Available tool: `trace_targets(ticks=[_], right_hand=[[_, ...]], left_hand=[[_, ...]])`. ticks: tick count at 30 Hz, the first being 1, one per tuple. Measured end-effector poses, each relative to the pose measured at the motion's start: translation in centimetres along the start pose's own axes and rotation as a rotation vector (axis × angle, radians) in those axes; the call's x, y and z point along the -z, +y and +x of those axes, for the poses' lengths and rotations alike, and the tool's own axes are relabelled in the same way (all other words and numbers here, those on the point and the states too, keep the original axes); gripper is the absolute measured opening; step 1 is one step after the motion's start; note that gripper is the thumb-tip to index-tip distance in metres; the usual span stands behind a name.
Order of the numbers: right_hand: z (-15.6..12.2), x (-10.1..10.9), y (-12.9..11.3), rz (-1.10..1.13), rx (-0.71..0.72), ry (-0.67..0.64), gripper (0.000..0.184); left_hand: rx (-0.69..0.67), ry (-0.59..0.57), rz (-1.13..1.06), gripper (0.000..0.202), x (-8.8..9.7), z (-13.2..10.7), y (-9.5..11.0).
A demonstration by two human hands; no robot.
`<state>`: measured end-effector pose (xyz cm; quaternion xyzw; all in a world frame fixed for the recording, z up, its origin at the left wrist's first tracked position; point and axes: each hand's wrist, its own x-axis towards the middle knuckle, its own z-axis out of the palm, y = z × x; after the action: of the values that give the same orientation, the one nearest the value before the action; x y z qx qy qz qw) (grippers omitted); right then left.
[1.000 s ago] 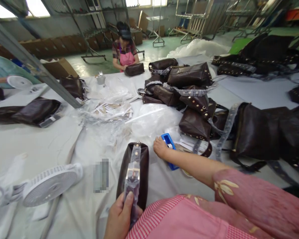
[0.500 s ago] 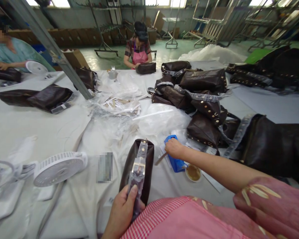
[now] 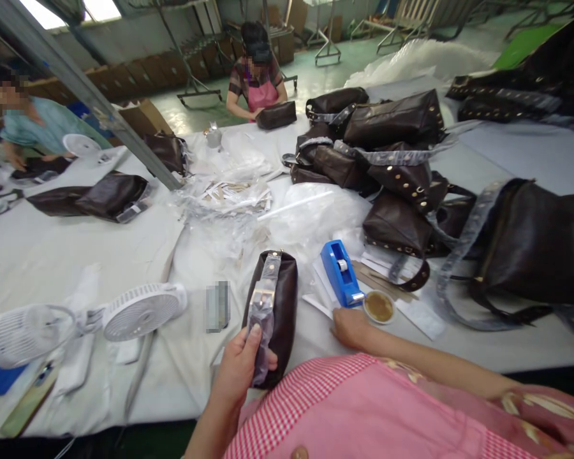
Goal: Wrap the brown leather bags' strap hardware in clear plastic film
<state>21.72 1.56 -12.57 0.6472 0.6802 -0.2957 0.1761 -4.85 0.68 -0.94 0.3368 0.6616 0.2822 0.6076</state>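
Observation:
My left hand (image 3: 243, 360) is closed around the plastic-wrapped strap (image 3: 263, 319) of a dark brown leather bag (image 3: 283, 319). That strap has a gold buckle and lies along the bag, which rests on the table in front of me. To the right, my right hand (image 3: 351, 328) is low over the table, its fingers closed and partly turned from view. A thin pale strip (image 3: 318, 306) runs out from its fingertips toward the bag. Just beyond this hand stands a blue tape dispenser (image 3: 342, 274), with a small dish of brown paste (image 3: 379, 307) beside it.
Dark bags (image 3: 392, 140) are piled at the right, with another large bag (image 3: 536, 248) nearer. Clear plastic sheets (image 3: 316, 213) and paper strips (image 3: 234, 194) lie mid-table. White fans (image 3: 143, 309) stand left. A metal post (image 3: 105, 108) rises there; two co-workers (image 3: 256, 83) sit opposite.
My right hand has come down and toward me from the tape dispenser, with the strip at its fingers. My left hand keeps its hold on the strap. The view has shifted slightly.

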Motion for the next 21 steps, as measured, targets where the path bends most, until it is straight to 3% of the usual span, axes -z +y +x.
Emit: trace_targets(ticks=[3,8,10,13,16,21], right_hand=[[1.3,0.1,0.2,-0.007,0.008,0.043,0.046],[2.5,0.5,-1.4,-0.021,0.128,0.125,0.051],[2.7,0.1,-2.5,-0.024,0.207,0.142,0.045],[2.9,-0.8,-3.8,-0.025,0.284,0.130,0.022],[3.3,-1.5,-3.9,0.002,0.288,0.122,0.026],[3.7,-1.0,-2.0,0.142,0.241,0.106,0.023]], left_hand=[[-0.007,0.023,-0.004,0.048,-0.4,-0.5,0.1],[-0.021,0.017,-0.026,0.050,-0.6,-0.9,0.1],[-0.018,0.019,-0.036,0.050,-0.5,-0.7,0.1],[0.018,0.009,-0.072,0.053,0.0,-0.4,-0.1],[0.033,-0.009,-0.135,0.054,0.7,-0.1,-0.4],[0.028,0.010,-0.190,0.054,1.6,0.0,-0.7]])
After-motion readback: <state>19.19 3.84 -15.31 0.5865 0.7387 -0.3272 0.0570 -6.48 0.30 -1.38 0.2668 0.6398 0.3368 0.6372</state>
